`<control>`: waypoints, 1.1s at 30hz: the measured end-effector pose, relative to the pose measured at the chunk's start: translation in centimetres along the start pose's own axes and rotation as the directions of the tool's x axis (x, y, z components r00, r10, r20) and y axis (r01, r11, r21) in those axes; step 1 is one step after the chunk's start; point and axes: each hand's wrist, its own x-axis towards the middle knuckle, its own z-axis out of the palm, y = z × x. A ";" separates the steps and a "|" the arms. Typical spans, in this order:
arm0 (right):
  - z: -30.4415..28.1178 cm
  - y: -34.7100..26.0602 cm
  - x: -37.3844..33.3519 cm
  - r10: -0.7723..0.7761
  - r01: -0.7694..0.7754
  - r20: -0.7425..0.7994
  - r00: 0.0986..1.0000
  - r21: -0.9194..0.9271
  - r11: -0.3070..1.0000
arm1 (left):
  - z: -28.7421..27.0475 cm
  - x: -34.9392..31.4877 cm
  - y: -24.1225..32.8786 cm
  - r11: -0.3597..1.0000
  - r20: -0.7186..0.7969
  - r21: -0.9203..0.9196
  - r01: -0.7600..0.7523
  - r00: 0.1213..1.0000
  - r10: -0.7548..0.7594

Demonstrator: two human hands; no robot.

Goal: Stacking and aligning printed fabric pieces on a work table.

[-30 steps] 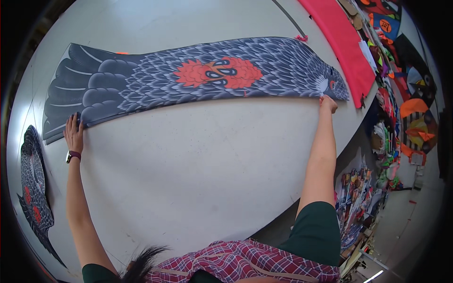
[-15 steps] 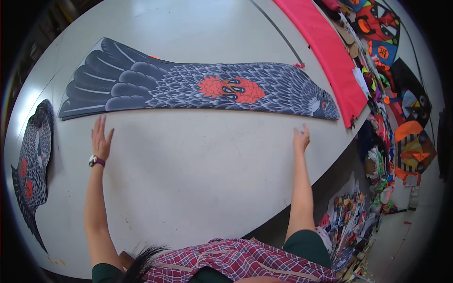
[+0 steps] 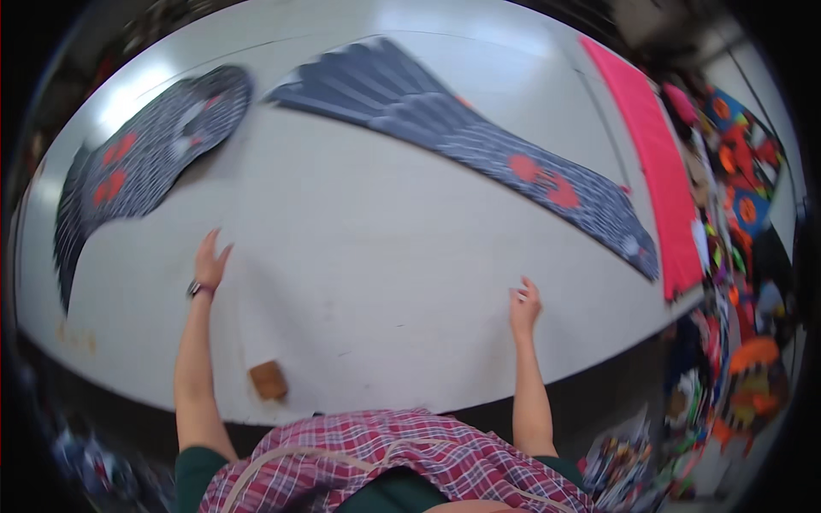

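Observation:
My left hand, with a watch on the wrist, hovers over the pale table with fingers spread and nothing in it. Closest to it is a curved grey feather-print fabric piece with red patches, lying at the left. On the right, my right hand is held above the table, its fingers curled. A small pale spot shows by the thumb, but blur hides what it is. Beyond this hand lies a long bird-shaped fabric piece, grey with feather print, a fanned tail and red patches. Neither hand touches a piece.
A small brown block sits near the front edge of the table. A long pink fabric strip lies along the right side. Past that edge are heaps of colourful fabric and a stack of printed pieces.
The view has turned left, so both fabric pieces appear further right and the brown block is uncovered. Both hands have drawn away from the long bird-shaped piece.

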 end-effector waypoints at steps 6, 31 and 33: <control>0.3 -10.2 -16.6 0.078 -0.078 -0.006 0.997 -0.123 0.989 | -1.3 12.3 -4.6 0.990 -0.098 -0.084 -0.111 0.990 0.102; 20.9 -31.6 -21.8 -0.673 0.666 0.342 0.656 0.158 0.729 | 1.9 3.3 -0.5 0.851 0.034 -0.142 -0.505 0.857 0.514; 23.6 -33.2 -22.7 -0.807 0.791 0.290 0.515 0.202 0.577 | 3.7 -5.2 2.6 0.789 -0.030 -0.345 -0.508 0.846 0.532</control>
